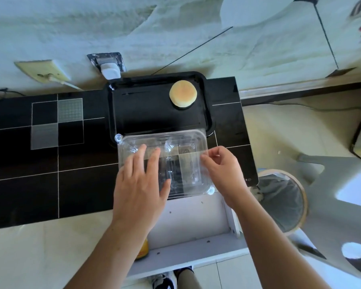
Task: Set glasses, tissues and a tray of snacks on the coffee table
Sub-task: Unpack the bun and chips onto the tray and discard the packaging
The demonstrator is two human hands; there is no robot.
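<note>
Two bare hands work at a clear plastic clamshell container on a black tiled counter. Nearest the camera, at six o'clock, an open white drawer juts out below the counter edge, with a yellow-orange object partly hidden under the left forearm; what it is cannot be told. At about four o'clock, on the floor beside the counter's end, stands a round bin lined with a grey bag.

Above the drawer, the left hand lies flat on the container's lid, fingers straight and spread, pressing rather than gripping. The right hand pinches the container's right edge between thumb and curled fingers. The container overlaps the counter's front edge and reaches back to touch the near rim of a black tray.

The tray sits at twelve o'clock from the container, against the wall. One round golden bun rests in the tray's far right corner, toward one o'clock.

Farthest off, on the wall at eleven o'clock, a white plug sits in a socket, and a beige wall plate lies further toward ten o'clock.
</note>
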